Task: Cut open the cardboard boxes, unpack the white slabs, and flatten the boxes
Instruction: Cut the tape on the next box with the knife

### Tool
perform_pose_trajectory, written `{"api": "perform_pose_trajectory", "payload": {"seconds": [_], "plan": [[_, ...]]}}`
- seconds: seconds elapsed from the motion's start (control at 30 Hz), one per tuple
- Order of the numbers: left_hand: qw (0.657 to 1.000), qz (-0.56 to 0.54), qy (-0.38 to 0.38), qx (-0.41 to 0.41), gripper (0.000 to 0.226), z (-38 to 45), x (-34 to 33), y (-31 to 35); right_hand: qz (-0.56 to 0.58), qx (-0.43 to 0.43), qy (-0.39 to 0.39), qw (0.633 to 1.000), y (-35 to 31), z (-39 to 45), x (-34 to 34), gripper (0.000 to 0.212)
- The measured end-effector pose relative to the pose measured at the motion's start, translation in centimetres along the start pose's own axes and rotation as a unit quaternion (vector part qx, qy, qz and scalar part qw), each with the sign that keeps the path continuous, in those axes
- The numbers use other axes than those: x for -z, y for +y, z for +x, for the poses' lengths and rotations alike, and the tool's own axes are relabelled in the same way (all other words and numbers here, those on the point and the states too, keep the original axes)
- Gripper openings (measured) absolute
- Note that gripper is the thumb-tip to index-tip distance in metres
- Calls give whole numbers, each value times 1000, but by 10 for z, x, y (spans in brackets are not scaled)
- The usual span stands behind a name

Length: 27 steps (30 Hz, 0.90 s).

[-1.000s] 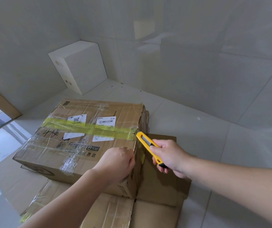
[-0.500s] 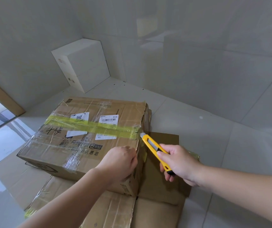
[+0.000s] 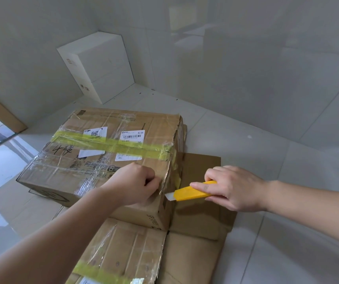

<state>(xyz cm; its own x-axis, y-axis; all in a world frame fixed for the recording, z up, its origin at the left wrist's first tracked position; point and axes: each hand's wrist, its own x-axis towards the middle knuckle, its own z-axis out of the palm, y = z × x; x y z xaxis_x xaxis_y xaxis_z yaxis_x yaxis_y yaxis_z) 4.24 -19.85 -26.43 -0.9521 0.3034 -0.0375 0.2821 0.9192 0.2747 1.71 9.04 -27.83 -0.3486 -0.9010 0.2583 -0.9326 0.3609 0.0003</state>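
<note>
Nearby, white slabs (image 3: 101, 64) stacked in corner, flattened cardboard (image 3: 197, 253) underfoot

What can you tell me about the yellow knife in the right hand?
The knife is a slim box cutter with a plain yellow body that looks like plastic and a short pale blade pushed out at its left end. It lies nearly level, tilted slightly, blade tip at the right side of the taped box, just below the top edge. The right hand holds its rear half, fingers curled over it.
</note>
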Motion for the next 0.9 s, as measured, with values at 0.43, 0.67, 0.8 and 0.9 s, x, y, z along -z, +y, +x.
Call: {"api": "perform_pose_trajectory", "payload": {"seconds": [0.43, 0.67, 0.8, 0.9], "plan": [[999, 8, -2, -37, 37, 0, -3, 8, 15, -58, 36, 998, 12, 3, -4, 48], [1000, -7, 11, -17, 45, -2, -3, 3, 16, -63, 37, 997, 11, -1, -7, 47], [996, 89, -6, 22, 46, 4, -7, 16, 18, -68, 31, 997, 11, 3, -7, 48], [992, 123, -14, 18, 41, 7, -9, 22, 22, -73, 25, 997, 11, 2, -7, 47]]}}
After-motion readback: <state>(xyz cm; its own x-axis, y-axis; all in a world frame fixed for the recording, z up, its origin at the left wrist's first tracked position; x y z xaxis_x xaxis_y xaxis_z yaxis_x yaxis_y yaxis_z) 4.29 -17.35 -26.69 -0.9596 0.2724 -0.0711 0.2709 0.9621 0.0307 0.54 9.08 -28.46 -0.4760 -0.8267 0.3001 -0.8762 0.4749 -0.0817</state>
